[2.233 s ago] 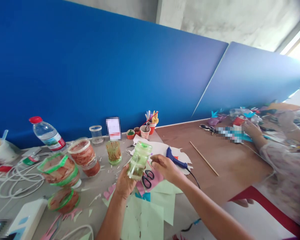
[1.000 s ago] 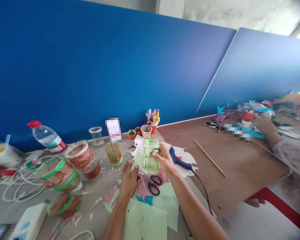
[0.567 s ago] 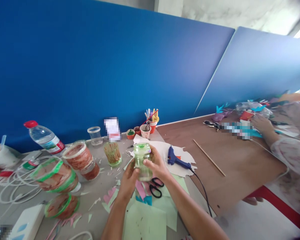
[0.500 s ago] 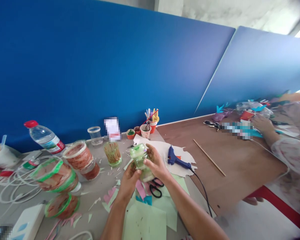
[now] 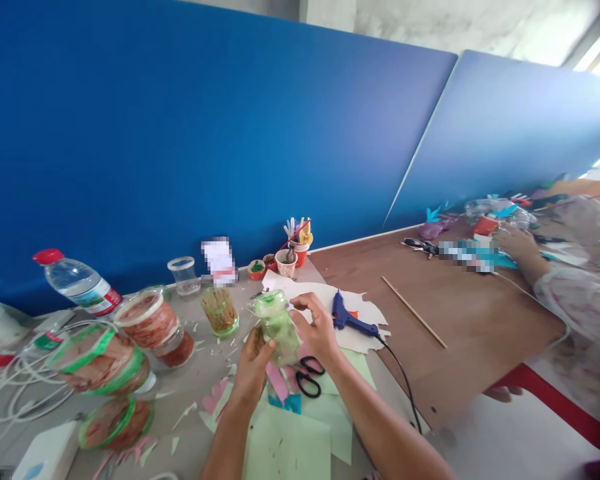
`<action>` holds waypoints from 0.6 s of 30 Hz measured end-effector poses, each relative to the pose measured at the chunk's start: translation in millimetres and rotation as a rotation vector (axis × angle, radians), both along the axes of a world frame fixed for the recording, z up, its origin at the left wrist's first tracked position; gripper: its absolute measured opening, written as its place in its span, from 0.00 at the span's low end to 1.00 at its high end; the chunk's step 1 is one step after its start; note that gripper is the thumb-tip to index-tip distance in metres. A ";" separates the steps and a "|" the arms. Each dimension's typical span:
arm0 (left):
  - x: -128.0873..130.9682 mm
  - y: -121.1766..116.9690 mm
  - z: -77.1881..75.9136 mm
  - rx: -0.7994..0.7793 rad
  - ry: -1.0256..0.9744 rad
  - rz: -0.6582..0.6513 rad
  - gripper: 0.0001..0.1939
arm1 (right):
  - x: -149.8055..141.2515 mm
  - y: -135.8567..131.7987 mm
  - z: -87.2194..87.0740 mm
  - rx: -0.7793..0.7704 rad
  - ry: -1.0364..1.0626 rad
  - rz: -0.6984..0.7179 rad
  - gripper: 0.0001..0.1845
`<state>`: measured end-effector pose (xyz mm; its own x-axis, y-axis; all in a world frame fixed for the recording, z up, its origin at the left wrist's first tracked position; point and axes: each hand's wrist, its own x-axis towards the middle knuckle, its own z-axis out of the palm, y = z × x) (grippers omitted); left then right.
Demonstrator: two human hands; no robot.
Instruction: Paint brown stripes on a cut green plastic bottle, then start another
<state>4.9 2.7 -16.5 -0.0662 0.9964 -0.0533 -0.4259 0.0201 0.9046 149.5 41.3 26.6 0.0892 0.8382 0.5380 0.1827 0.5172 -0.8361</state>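
A small clear jar (image 5: 276, 325) wrapped in pale green paper is held tilted above the grey table (image 5: 200, 373). My left hand (image 5: 253, 365) grips it from below, fingers curled round its base. My right hand (image 5: 316, 326) curls against its right side near the top. Black-handled scissors (image 5: 304, 377) and sheets of green and pink paper (image 5: 290, 433) lie just under the hands. A blue glue gun (image 5: 347, 318) rests on white paper to the right.
Several brown-and-green wrapped jars (image 5: 145, 320) and a water bottle (image 5: 77, 283) stand at the left, beside white cables (image 5: 20, 380). Small cups (image 5: 285, 257) line the blue partition. A wooden stick (image 5: 413, 312) lies on the brown table. Another person's hands (image 5: 513, 241) work at the far right.
The jar passed between hands, stood upright in both, and is now tipped to the left. My right hand has shifted up toward its top. The view drifted slightly.
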 end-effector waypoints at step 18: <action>-0.9 -5.3 17.3 -0.170 -0.328 -0.110 0.18 | 7.6 12.3 -4.5 -0.275 0.215 -0.042 0.16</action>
<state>4.0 -2.6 0.8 0.0886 0.9717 -0.2191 -0.6788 0.2199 0.7007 157.1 53.7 22.1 0.2137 0.9422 0.2582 0.0042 0.2635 -0.9647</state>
